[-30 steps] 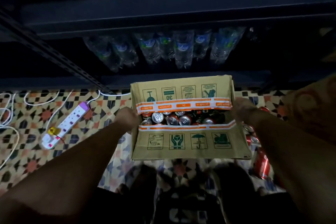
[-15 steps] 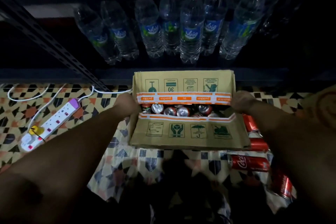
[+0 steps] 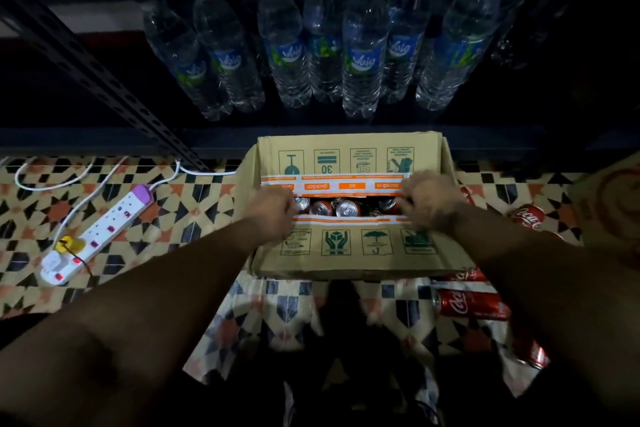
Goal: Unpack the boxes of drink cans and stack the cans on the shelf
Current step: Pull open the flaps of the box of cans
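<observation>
Box (image 3: 349, 246) sits on the floor (image 3: 194, 215) before the shelf (image 3: 104, 140), long axis left-right. Left hand (image 3: 273, 210) and right hand (image 3: 427, 199) curl over its flap edges, cans (image 3: 344, 209) upright between.

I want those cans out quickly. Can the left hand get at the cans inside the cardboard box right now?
Probably yes: the left hand is already at the slot between the cardboard box flaps, beside the cans. The gap looks narrow, though, so the flaps likely need spreading first.
</observation>
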